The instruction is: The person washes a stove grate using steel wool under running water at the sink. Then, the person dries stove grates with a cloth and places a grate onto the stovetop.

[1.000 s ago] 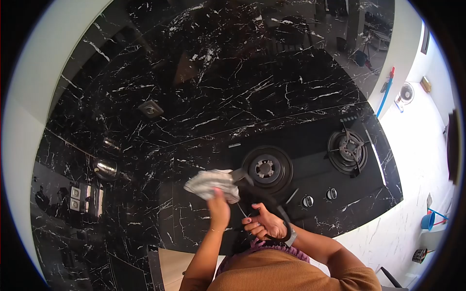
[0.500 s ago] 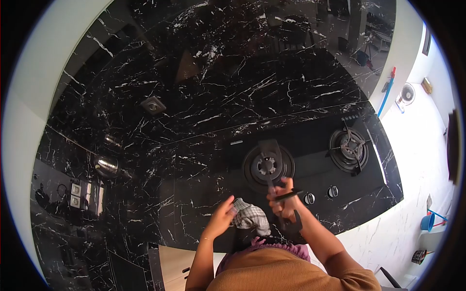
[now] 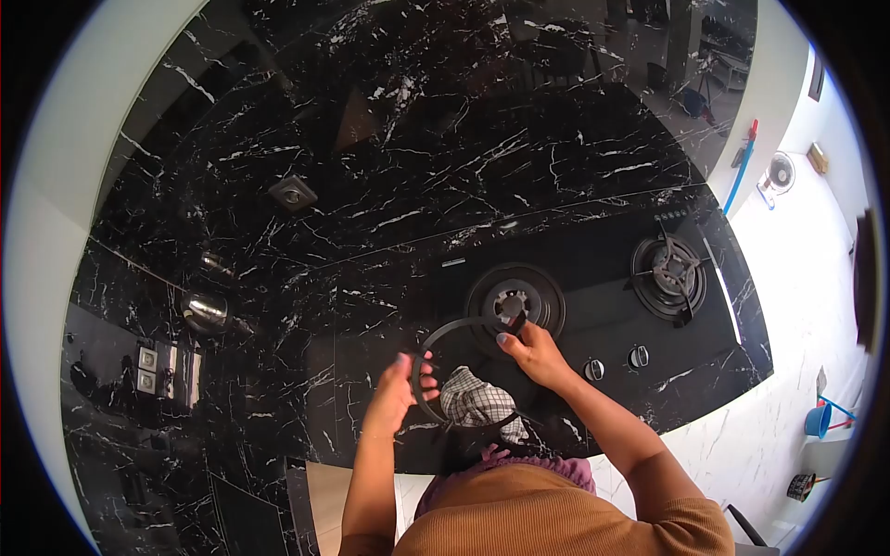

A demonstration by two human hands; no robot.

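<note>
A dark ring-shaped burner part [image 3: 454, 326] is held up between both hands, tilted over the front of the black hob. My left hand [image 3: 397, 389] grips its left side, fingers around the rim. At the upper right, my right hand [image 3: 530, 350] pinches a prong of it, close to the left burner [image 3: 513, 306]. A checked cloth [image 3: 476, 400] lies crumpled below, between my hands and near the counter's front edge; neither hand is on it. The far side of the ring partly overlaps the burner.
The right burner [image 3: 669, 275] carries its pan support. Two knobs [image 3: 594, 370] are right of my right hand. A shiny metal kettle [image 3: 205, 312] stands on the left counter near wall sockets [image 3: 146, 370]. A blue bucket [image 3: 817, 422] is at the far right.
The cloth has left my left hand and now lies on the counter. The dark ring has turned and moved left from my right hand's side, and my left hand has taken hold of it.
</note>
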